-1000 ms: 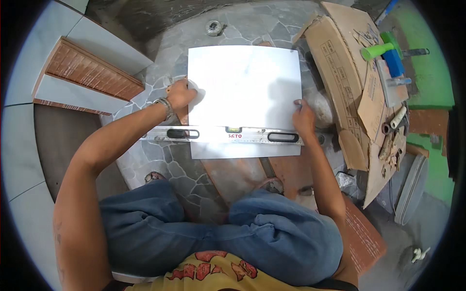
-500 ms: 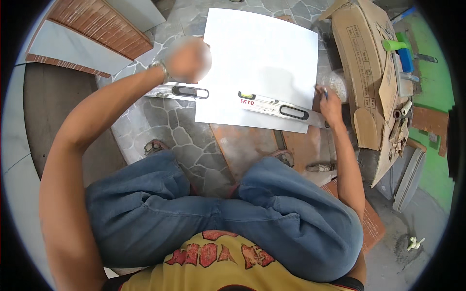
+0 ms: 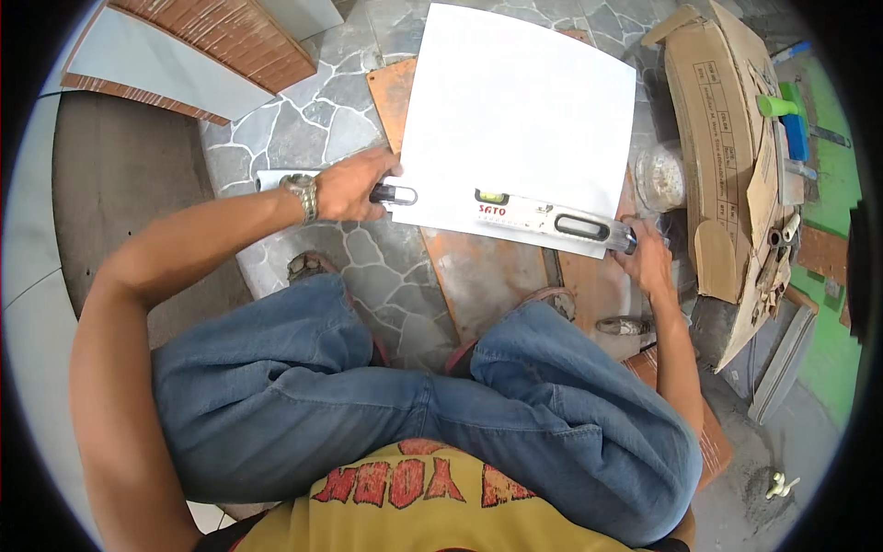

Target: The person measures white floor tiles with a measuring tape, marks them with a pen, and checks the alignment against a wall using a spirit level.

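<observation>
A large white tile (image 3: 515, 101) lies ahead of me on wooden boards. Across its near part runs a long silver spirit level (image 3: 529, 217) with a yellow-green vial and black-rimmed hand holes. My left hand (image 3: 354, 187) grips the level close to the tile's left edge, fingertips reaching that edge. The level's left end sticks out beyond the tile, under my wrist. At the other end, just past the tile's right edge, my right hand (image 3: 647, 258) has its fingers closed around the level. A slim dark bluish item shows by those fingers, too small to make out.
Orange-brown boards (image 3: 487, 281) rest on grey stone-patterned flooring (image 3: 377, 285). A clear tub (image 3: 661, 177) of whitish material stands right of the tile. Beyond it is a cardboard box (image 3: 704, 156) with tools on it. Tiles (image 3: 175, 78) lean at the far left.
My left hand has come nearer from the tile's left edge onto the level. My right hand has moved nearer, from beside the tub to the level's right end. The view has shifted slightly.
</observation>
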A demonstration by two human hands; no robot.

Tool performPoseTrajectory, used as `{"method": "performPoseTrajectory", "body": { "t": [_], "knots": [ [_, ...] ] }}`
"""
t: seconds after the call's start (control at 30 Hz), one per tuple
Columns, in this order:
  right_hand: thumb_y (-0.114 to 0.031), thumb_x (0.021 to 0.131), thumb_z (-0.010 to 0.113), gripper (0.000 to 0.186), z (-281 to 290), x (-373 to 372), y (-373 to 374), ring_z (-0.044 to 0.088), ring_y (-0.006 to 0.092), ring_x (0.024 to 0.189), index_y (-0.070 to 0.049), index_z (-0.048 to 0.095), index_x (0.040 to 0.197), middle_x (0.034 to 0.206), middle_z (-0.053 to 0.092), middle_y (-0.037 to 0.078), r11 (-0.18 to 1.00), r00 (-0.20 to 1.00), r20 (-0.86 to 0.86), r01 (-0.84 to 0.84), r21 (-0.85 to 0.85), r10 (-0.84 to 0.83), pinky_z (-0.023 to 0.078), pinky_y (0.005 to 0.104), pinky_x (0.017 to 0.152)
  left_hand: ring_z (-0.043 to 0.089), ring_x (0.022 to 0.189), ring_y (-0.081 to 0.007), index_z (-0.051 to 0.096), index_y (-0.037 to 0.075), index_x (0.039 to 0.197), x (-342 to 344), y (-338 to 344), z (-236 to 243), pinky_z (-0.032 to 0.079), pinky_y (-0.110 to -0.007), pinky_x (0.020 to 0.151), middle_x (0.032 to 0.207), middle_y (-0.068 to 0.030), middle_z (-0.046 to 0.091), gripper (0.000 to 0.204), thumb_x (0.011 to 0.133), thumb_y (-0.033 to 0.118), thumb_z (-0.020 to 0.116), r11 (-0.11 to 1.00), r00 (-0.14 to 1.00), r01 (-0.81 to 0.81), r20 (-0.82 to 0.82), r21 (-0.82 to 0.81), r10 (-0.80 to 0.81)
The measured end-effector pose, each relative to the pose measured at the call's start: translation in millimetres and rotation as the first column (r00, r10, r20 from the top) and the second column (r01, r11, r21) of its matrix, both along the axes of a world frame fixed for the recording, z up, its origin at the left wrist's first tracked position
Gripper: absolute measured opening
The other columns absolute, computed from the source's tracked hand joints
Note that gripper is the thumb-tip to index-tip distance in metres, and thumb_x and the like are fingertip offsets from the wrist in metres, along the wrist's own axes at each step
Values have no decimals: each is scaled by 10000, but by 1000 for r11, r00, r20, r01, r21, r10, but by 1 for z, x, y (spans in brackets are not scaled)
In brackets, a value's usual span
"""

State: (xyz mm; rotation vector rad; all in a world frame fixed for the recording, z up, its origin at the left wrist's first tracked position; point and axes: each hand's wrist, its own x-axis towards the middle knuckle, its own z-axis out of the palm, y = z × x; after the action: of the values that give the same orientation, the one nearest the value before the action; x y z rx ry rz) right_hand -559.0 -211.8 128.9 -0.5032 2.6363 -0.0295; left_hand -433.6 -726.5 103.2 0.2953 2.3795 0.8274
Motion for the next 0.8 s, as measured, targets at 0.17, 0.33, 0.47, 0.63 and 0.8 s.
{"method": "performPoseTrajectory", "body": {
  "t": [0.17,0.33,0.47,0.63,0.8],
  "knots": [
    [-164,727,824,599,-3,18,15,602,351,1162,-141,589,1277,1262,607,114,1000,999,44,5,-2,-5,518,442,952,594,1076,-340,512,62,1220,24,7,2,501,-421,952,1129,-167,576,579,722,150,795,998,999,-19,-24,53,20],
    [-154,705,801,559,13,24,21,606,357,1131,-110,613,1230,1182,658,136,987,988,121,-84,-134,101,511,447,954,622,1015,-333,604,53,1199,31,1,8,510,-420,922,1053,-166,614,492,736,158,731,971,999,38,27,236,-45],
    [-159,713,804,540,19,28,30,609,363,1129,-135,618,1220,1202,661,149,979,950,234,-197,-59,205,476,461,1015,626,1100,-297,620,99,1275,27,1,5,503,-420,939,1147,-163,658,509,804,255,737,935,960,-9,266,354,-91],
    [-259,760,816,400,24,16,27,588,380,1160,-134,704,1123,1119,684,172,998,932,362,0,-63,23,471,464,1009,652,1011,-273,644,50,1235,32,0,-7,510,-409,885,1068,-139,695,439,977,400,585,909,894,-97,437,406,-100],
    [-331,832,769,421,8,8,46,541,395,1267,-145,698,1203,1248,669,173,996,911,407,-36,-88,69,414,470,1092,647,970,-280,681,26,1067,15,-3,-4,501,-416,838,1007,-182,684,540,970,550,598,978,829,150,520,145,-204]
  ]
}}
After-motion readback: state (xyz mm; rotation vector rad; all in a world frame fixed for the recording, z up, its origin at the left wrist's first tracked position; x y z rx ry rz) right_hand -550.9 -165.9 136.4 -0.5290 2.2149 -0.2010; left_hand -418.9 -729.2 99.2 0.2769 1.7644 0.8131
